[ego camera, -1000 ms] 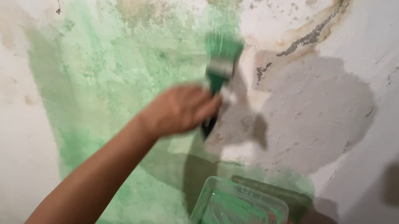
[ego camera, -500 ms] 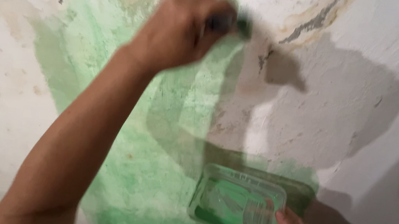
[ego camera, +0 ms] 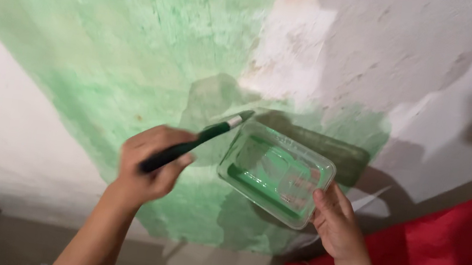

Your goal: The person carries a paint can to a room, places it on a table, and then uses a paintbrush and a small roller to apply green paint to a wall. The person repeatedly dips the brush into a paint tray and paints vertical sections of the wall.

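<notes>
Your paintbrush point(ego camera: 199, 139) sits in your left hand point(ego camera: 149, 164), fingers wrapped closed around its dark handle, the shaft slanting up and to the right so that the bristle end reaches the near rim of the clear plastic tray point(ego camera: 276, 172). Holding it low on the handle like that keeps your fingers away from the wet end and lets the tip swing across to the tray without moving your arm much.

Your right hand point(ego camera: 337, 220) is closed on the tray's lower right corner, thumb over the rim and the remaining fingers apparently beneath. The tray is tipped toward you and held up close to the wall, so the green paint pools along its lower edge, where the bristles can reach it, and any drips fall only a short way.

Behind both hands, the rough plaster wall point(ego camera: 433, 66) carries a broad patch of fresh green point(ego camera: 140, 39) running down to the tray; the plaster to the right and far left is bare white. A red cloth point(ego camera: 441, 250) lies at the lower right, under your right forearm.
</notes>
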